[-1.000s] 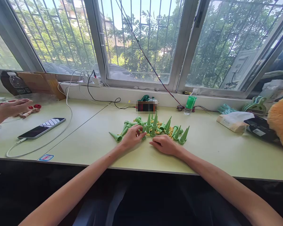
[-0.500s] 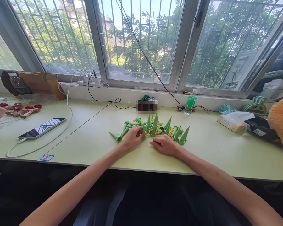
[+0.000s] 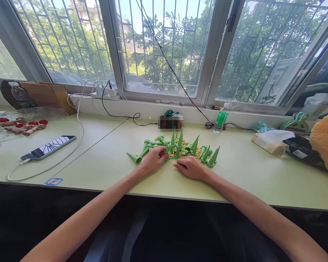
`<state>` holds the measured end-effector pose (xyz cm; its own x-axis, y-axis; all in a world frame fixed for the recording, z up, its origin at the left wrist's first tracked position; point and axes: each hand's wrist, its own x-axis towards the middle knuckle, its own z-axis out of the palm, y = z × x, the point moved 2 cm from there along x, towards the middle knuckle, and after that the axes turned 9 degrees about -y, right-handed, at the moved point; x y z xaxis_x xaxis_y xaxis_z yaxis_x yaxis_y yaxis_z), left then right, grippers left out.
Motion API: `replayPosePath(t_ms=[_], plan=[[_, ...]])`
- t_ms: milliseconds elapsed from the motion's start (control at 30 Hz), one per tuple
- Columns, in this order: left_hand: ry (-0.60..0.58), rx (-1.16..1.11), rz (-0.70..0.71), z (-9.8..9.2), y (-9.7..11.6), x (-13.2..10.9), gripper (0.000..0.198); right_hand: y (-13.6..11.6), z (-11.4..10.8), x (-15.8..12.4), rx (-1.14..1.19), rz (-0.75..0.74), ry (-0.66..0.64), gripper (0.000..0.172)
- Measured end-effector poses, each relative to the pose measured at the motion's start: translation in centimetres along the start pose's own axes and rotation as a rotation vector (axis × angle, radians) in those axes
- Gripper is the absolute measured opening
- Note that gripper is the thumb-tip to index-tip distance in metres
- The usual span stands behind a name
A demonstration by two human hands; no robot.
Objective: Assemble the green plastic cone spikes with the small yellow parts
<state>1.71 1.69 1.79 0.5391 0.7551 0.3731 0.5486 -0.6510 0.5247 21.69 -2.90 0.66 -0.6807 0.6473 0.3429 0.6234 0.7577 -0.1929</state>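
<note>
My left hand [image 3: 154,159] is closed around a green cone-shaped plastic spike [image 3: 167,151] that stands upright at the near side of a pile. Its fingers and thumb pinch the lower part. Just right of it, my right hand [image 3: 190,167] rests on the table, its fingers curled, with nothing visible in them. More green spikes [image 3: 179,143] stand or lie in the pile, mixed with small yellow pieces [image 3: 198,152]. One spike [image 3: 134,158] lies on its side, left of my left hand.
The pale table [image 3: 104,160] holds a phone [image 3: 49,147] on a white cable and red-and-wood pieces [image 3: 32,128] at left. Behind the pile are a pixelated dark box [image 3: 169,124] and a water bottle [image 3: 221,119]. A tissue pack [image 3: 270,141] lies at right.
Another person's hand at the far left edge has gone out of view. My two hands and the green spikes look unmoved.
</note>
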Motion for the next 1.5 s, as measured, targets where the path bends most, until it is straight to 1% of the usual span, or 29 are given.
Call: replayPosePath(t_ms=[300, 467, 567, 700, 767, 867, 967, 1067, 1167, 1267, 1400, 1500], plan=[[-0.009, 0.028, 0.028, 0.1, 0.2, 0.1, 0.023, 0.3, 0.5, 0.0, -0.017, 0.011, 0.012, 0.034], [-0.032, 0.055, 0.046, 0.0, 0.6, 0.1, 0.027, 0.2, 0.7, -0.1, 0.005, 0.043, 0.042, 0.025], [-0.062, 0.04, 0.062, 0.2, 0.9, -0.1, 0.028, 0.3, 0.7, -0.3, 0.036, 0.125, 0.122, 0.021], [-0.144, -0.038, 0.094, 0.6, 1.0, -0.4, 0.027, 0.8, 0.6, -0.5, 0.057, 0.247, 0.277, 0.027], [-0.186, -0.076, 0.099, 0.8, 1.1, -0.5, 0.024, 0.9, 0.6, -0.5, 0.047, 0.256, 0.3, 0.031], [-0.24, -0.113, 0.103, 0.9, 1.2, -0.8, 0.017, 0.7, 0.7, -0.4, 0.012, 0.245, 0.264, 0.033], [-0.275, -0.137, 0.118, 0.8, 1.4, -1.0, 0.017, 0.0, 0.6, -0.3, -0.023, 0.24, 0.233, 0.029], [-0.278, -0.14, 0.13, 0.8, 1.5, -1.1, 0.019, -0.6, 0.2, -0.6, -0.055, 0.239, 0.189, 0.021], [-0.257, -0.098, 0.137, 0.8, 1.7, -1.1, 0.02, -0.7, -0.6, -1.1, -0.055, 0.282, 0.172, 0.017], [-0.229, -0.027, 0.169, 0.8, 2.0, -1.1, 0.016, 0.0, -1.5, -1.6, -0.042, 0.359, 0.178, 0.019], [-0.226, 0.023, 0.22, 0.8, 2.3, -1.2, 0.017, 1.5, -2.4, -2.2, 0.006, 0.477, 0.192, 0.021], [-0.23, 0.026, 0.237, 0.8, 2.3, -1.2, 0.018, 2.3, -2.6, -2.3, 0.075, 0.481, 0.208, 0.023]])
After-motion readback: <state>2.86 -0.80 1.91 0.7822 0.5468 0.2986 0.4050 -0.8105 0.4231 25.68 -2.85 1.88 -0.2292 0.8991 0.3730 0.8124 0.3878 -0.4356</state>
